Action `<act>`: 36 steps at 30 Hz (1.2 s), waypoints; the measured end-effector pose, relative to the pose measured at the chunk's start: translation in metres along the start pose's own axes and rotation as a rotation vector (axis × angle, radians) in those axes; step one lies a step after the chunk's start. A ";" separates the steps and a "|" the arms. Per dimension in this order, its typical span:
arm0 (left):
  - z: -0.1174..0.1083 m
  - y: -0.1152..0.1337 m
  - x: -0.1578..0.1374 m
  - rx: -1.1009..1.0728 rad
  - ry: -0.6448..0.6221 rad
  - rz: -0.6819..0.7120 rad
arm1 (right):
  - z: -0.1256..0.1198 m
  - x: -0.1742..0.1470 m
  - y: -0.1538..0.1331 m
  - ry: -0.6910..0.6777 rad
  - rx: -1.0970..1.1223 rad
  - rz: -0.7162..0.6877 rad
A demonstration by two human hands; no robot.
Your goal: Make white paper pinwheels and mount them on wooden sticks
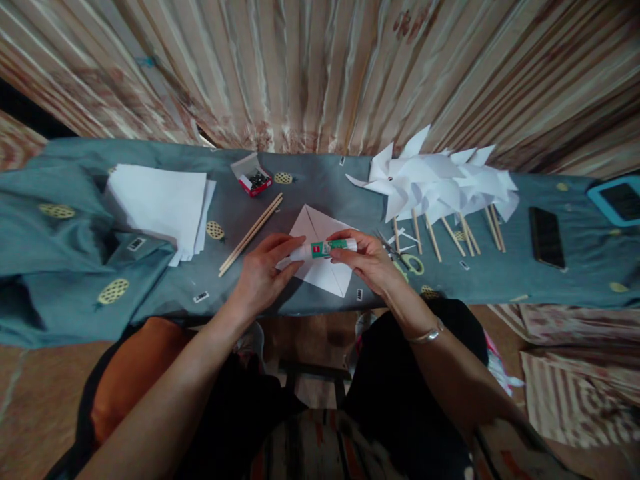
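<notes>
Sheets (157, 200): lay in an uneven white stack at the left of the tabletop (310, 180).
Wooden sticks (250, 237): lay together on a slant, to the right of the sheets.
Red box (260, 189): sat open beyond the sticks, with small dark pieces inside.
Left hand (267, 263): grasped the pale end of the glue stick (323, 249), pinching it between the digits rather than in the palm.
Creased square (320, 283): lay beneath the glue stick, white, one corner toward me, fold lines showing across it.
Glue stick: was held nearly level over the square, bridging my two hands. I judged a straight, even pull or twist along its length to be the cleanest way of working it, since a sideways wrench could have smeared it. I could not tell for sure which end was the cap.
Right hand (367, 257): grasped the labelled barrel near its other end; a firm but light hold seemed best, steadying without squeezing.
Scissors (403, 257): lay just beside that hand, worth keeping clear of my wrist.
Pinwheels (440, 177): clustered in white beyond the scissors, stems toward me.
Phone (546, 237): lay dark at the right, well apart from both hands.
</notes>
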State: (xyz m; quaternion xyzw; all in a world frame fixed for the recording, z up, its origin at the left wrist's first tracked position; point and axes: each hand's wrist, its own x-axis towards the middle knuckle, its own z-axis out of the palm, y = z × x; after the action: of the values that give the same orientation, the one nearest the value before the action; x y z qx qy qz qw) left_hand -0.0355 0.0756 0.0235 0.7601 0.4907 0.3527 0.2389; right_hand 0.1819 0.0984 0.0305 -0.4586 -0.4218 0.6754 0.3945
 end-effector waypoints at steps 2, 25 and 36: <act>0.001 -0.001 -0.001 0.020 -0.014 0.029 | 0.000 0.001 0.002 0.001 -0.010 -0.010; -0.055 -0.055 -0.009 0.199 0.296 -0.349 | -0.030 -0.017 -0.002 0.164 -0.703 -0.383; -0.024 -0.016 -0.023 0.438 0.124 0.210 | -0.041 -0.034 0.027 -0.076 -1.120 -0.604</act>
State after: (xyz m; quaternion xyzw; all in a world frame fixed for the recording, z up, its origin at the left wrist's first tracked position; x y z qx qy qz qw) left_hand -0.0696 0.0613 0.0204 0.8175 0.4875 0.3067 0.0000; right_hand 0.2264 0.0666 0.0062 -0.4320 -0.8354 0.2272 0.2527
